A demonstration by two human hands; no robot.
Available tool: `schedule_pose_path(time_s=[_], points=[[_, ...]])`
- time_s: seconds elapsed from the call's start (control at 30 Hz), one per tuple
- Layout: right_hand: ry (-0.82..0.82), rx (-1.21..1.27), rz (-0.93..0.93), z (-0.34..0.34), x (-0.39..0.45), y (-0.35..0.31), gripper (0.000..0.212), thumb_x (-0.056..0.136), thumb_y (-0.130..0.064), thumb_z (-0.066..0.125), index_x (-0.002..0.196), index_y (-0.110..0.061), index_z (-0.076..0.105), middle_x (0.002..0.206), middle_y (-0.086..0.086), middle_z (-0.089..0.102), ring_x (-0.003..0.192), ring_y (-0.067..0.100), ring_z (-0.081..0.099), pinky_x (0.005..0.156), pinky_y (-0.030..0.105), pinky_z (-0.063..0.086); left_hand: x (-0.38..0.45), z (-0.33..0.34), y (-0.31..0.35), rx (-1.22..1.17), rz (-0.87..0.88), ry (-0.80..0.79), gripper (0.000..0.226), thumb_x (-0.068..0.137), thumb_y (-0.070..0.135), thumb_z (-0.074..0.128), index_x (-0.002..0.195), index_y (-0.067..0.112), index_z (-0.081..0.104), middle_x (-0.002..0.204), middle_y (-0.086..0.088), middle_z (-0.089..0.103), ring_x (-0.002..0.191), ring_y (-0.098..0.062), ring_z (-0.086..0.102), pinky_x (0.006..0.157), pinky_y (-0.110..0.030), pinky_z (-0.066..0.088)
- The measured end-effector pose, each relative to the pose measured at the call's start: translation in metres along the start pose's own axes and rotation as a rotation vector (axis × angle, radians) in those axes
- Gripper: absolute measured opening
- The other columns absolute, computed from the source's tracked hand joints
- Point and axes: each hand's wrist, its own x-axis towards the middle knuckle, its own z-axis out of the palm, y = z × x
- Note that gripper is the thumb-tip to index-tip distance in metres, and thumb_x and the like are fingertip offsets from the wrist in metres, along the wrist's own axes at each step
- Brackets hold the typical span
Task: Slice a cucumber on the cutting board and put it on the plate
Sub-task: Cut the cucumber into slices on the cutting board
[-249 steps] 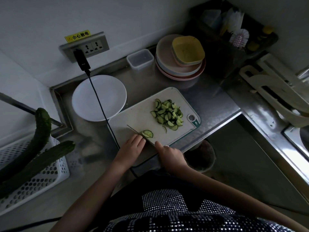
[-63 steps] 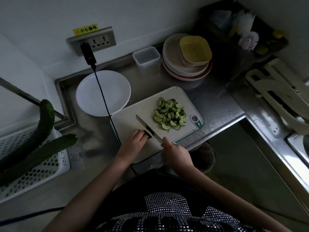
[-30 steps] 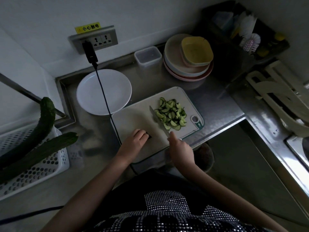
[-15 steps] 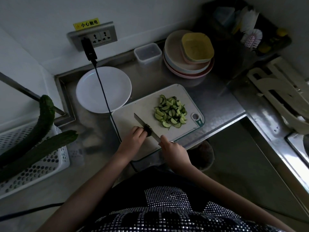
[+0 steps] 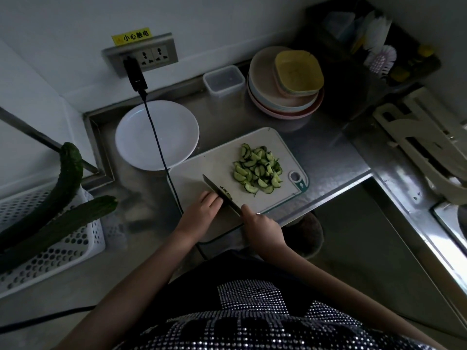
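Head view: the right hand (image 5: 262,224) grips the knife (image 5: 220,193) by its handle, forefinger stretched along the top, the blade running up and left across the near part of the cutting board (image 5: 219,170). The left hand (image 5: 202,210) lies just left of the blade with its fingers curled over a small dark cucumber end (image 5: 225,192), which is mostly hidden by the knife. Farther right on the board sits a heap of cucumber slices (image 5: 257,170), apart from the blade. The white plate (image 5: 156,135) stands on the steel worktop (image 5: 328,160) beside the board's far left corner; a black cable (image 5: 158,137) crosses over it. At the left, two whole cucumbers (image 5: 60,198) lean out of a white perforated basket (image 5: 63,248). Behind the board stand stacked dishes (image 5: 285,82) and a clear tub (image 5: 223,80).
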Motion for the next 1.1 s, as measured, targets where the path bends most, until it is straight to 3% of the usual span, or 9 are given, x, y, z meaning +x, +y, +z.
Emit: schedule_pose_path(time_s=[0.17, 0.23, 0.4, 0.57, 0.73, 0.93, 1.03, 1.1], points=[[0.07, 0.074, 0.092, -0.004, 0.005, 0.011, 0.022, 0.095, -0.01, 0.039, 0.115, -0.016, 0.034, 0.095, 0.014, 0.064, 0.086, 0.036, 0.064, 0.06, 0.037, 0.042, -0.001, 0.006, -0.002, -0.006, -0.026, -0.01, 0.026, 0.075, 0.01, 0.042, 0.091, 0.006, 0.062, 0.1, -0.006, 0.049, 0.092, -0.023, 0.045, 0.056, -0.031, 0.053], [0.117, 0.158, 0.153, -0.009, 0.008, 0.015, 0.017, 0.098, -0.018, 0.039, 0.114, -0.016, 0.035, 0.095, 0.018, 0.063, 0.087, 0.038, 0.063, 0.062, 0.038, 0.042, -0.001, 0.007, -0.002, 0.004, -0.025, -0.003, 0.022, 0.075, 0.009, 0.045, 0.088, 0.005, 0.063, 0.097, -0.008, 0.054, 0.09, -0.024, 0.045, 0.057, -0.032, 0.053], [0.135, 0.214, 0.06, -0.01, -0.001, 0.002, 0.018, 0.101, -0.034, 0.038, 0.104, -0.017, 0.037, 0.086, 0.017, 0.063, 0.079, 0.038, 0.062, 0.057, 0.034, 0.037, -0.001, 0.006, -0.001, 0.008, -0.018, 0.024, 0.022, 0.077, 0.01, 0.046, 0.084, 0.005, 0.067, 0.086, -0.01, 0.061, 0.087, -0.021, 0.046, 0.066, -0.031, 0.049], [0.094, 0.172, -0.02, -0.007, -0.006, -0.001, 0.018, 0.101, -0.032, 0.038, 0.107, -0.015, 0.039, 0.086, 0.017, 0.064, 0.078, 0.038, 0.063, 0.057, 0.037, 0.042, -0.002, 0.009, -0.002, -0.05, -0.037, 0.031, 0.022, 0.071, -0.001, 0.066, 0.093, 0.002, 0.067, 0.089, -0.014, 0.059, 0.089, -0.023, 0.047, 0.068, -0.035, 0.053], [0.067, 0.142, -0.049, -0.009, -0.01, -0.001, 0.017, 0.102, -0.029, 0.037, 0.108, -0.013, 0.039, 0.091, 0.016, 0.064, 0.081, 0.037, 0.063, 0.057, 0.036, 0.038, -0.001, 0.006, -0.001, -0.044, -0.048, -0.008, 0.028, 0.077, 0.011, 0.045, 0.093, 0.002, 0.067, 0.089, -0.014, 0.059, 0.09, -0.024, 0.046, 0.062, -0.034, 0.055], [0.04, 0.069, -0.06, -0.006, -0.007, -0.001, 0.018, 0.102, -0.027, 0.037, 0.113, -0.014, 0.036, 0.094, 0.014, 0.066, 0.082, 0.035, 0.064, 0.057, 0.036, 0.04, -0.003, 0.004, 0.001, -0.044, -0.062, -0.008, 0.031, 0.078, 0.013, 0.043, 0.094, 0.005, 0.068, 0.092, -0.014, 0.061, 0.093, -0.024, 0.047, 0.06, -0.033, 0.055], [0.023, 0.018, -0.061, 0.001, -0.004, -0.001, 0.016, 0.101, -0.022, 0.04, 0.115, -0.015, 0.034, 0.094, 0.011, 0.065, 0.083, 0.034, 0.065, 0.056, 0.036, 0.039, -0.003, 0.005, 0.0, -0.038, -0.064, 0.001, 0.022, 0.074, 0.005, 0.058, 0.095, 0.004, 0.067, 0.092, -0.015, 0.06, 0.093, -0.025, 0.046, 0.062, -0.034, 0.055], [-0.005, 0.005, -0.043, 0.003, -0.003, -0.001, 0.022, 0.096, -0.012, 0.042, 0.116, -0.016, 0.033, 0.094, 0.011, 0.064, 0.085, 0.033, 0.065, 0.056, 0.036, 0.04, -0.004, 0.008, 0.0, -0.045, -0.067, -0.007, 0.033, 0.063, -0.006, 0.072, 0.094, 0.002, 0.064, 0.093, -0.017, 0.059, 0.093, -0.026, 0.044, 0.06, -0.035, 0.055]])
